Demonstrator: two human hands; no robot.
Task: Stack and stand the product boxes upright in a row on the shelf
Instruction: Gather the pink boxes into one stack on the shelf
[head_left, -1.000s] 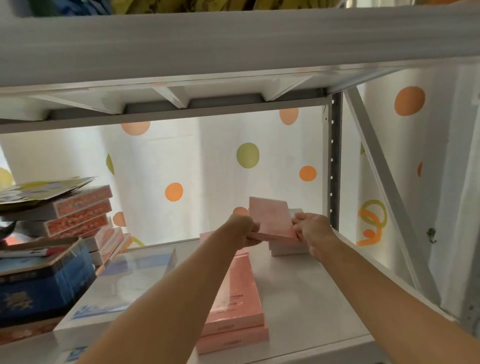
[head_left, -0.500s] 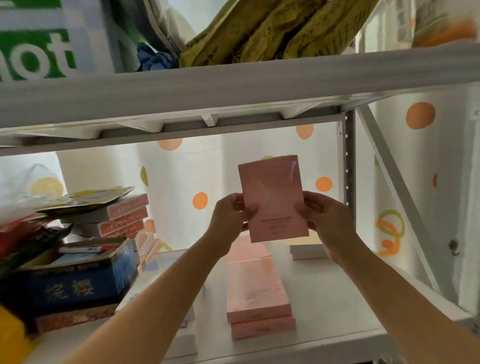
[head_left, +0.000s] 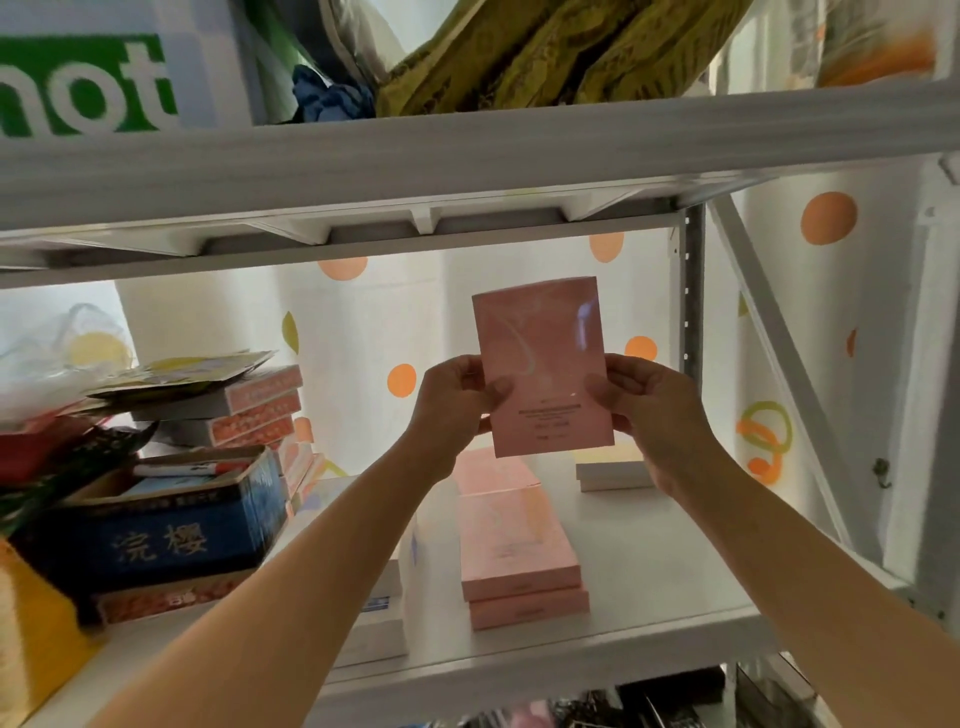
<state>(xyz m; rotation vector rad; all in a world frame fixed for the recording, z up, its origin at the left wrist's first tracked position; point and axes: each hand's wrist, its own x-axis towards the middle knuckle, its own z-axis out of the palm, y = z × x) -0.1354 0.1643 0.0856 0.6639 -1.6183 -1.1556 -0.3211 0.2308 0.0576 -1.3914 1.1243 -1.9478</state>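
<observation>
Reading from the left, I see the blue box (head_left: 171, 535) sitting on the shelf (head_left: 670, 577) under a pile of orange-edged boxes (head_left: 260, 402) (I count about four, though the lower ones blur together). My left hand (head_left: 457, 397) grips the left edge of the pink box (head_left: 543, 364) with the thumb on its front, and my right hand (head_left: 641, 397) clasps the right edge the same way, so the box hangs upright in the air above the shelf, touching nothing else. Below it lie two more pink boxes (head_left: 519, 540) stacked flat, and just to the right a pair of white boxes (head_left: 613, 475), partly hidden by my wrist. My worry is the landing: the box looks thin, so stood on its narrow bottom edge with nothing beside it, I judge it may tip over once I let go. Setting it too near the flat stack could also knock that askew.
</observation>
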